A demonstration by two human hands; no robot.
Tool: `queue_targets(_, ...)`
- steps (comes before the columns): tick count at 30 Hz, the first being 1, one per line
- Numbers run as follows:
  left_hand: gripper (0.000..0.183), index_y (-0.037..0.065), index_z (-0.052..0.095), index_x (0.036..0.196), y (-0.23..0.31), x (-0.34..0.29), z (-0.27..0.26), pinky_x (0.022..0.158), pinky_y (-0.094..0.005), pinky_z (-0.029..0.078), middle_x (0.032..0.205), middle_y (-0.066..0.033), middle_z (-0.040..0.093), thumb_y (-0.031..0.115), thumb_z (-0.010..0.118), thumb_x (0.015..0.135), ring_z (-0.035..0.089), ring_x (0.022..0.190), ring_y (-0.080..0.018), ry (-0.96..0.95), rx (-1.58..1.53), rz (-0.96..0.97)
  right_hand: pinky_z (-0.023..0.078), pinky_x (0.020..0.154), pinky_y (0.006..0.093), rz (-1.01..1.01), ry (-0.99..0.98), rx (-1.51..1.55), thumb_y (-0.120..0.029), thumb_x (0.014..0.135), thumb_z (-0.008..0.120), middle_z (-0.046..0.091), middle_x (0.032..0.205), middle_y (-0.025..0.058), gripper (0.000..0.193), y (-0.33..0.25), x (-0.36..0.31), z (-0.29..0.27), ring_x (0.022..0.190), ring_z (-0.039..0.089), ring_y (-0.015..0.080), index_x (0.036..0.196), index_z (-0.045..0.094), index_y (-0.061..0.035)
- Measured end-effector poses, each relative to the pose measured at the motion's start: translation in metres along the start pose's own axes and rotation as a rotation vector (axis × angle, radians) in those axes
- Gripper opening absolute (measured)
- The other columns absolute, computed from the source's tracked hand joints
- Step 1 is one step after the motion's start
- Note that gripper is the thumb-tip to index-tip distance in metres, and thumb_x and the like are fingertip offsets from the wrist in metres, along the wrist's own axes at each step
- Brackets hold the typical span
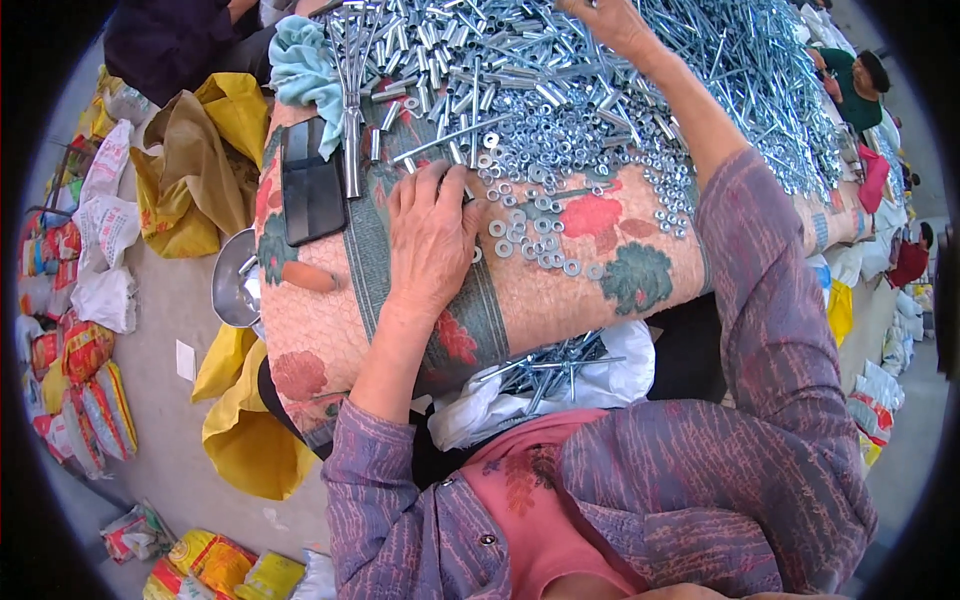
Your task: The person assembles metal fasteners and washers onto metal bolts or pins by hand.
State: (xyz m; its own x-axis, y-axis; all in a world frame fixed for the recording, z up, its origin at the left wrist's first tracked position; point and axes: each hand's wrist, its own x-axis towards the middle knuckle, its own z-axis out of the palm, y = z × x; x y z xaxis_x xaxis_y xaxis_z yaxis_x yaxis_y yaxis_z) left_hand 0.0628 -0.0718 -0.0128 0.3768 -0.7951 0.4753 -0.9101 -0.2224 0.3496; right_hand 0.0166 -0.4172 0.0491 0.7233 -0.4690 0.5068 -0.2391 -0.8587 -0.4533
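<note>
My left hand (430, 235) lies palm down on the flowered cloth of the table (560, 290), fingers near loose flat washers (530, 245); whether it holds a small part I cannot tell. My right hand (610, 18) reaches far across to the top edge, resting among a heap of long bolts (740, 70) and metal sleeves (470, 60); its fingers are partly cut off by the frame. A spread of nuts (570, 130) lies between the two hands.
A dark phone (310, 180) and a teal rag (305, 70) lie at the table's left. A metal bowl (232, 285) sits beside the table edge. A white bag with bolts (550, 375) rests on my lap. Yellow and printed sacks cover the floor at left. Another person (855, 85) sits at far right.
</note>
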Motion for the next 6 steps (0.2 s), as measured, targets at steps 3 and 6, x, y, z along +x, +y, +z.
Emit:
queue_targets(3, 0.039, 0.003, 0.051, 0.115, 0.001, 0.001, -0.001, 0.097, -0.0434, 0.032, 0.115, -0.0129, 0.05, 0.019, 0.059, 0.08, 0.046, 0.108, -0.0311, -0.023, 0.005, -0.004, 0.04, 0.058, 0.0406, 0.095, 0.274, -0.021, -0.034, 0.078, 0.063, 0.053, 0.065, 0.0193, 0.036, 0.013, 0.011, -0.011, 0.061, 0.051, 0.0279, 0.073, 0.056, 0.0018)
queue_targets(6, 0.038, 0.003, 0.051, 0.115, 0.003, 0.002, -0.001, 0.097, -0.0428, 0.032, 0.117, -0.0142, 0.05, 0.02, 0.059, 0.082, 0.045, 0.109, -0.0312, -0.031, 0.014, -0.009, 0.038, 0.049, 0.0268, 0.038, 0.444, 0.285, -0.026, 0.084, 0.053, 0.052, 0.054, 0.0013, 0.029, 0.001, 0.009, -0.038, 0.052, 0.047, 0.0085, 0.069, 0.058, -0.0012)
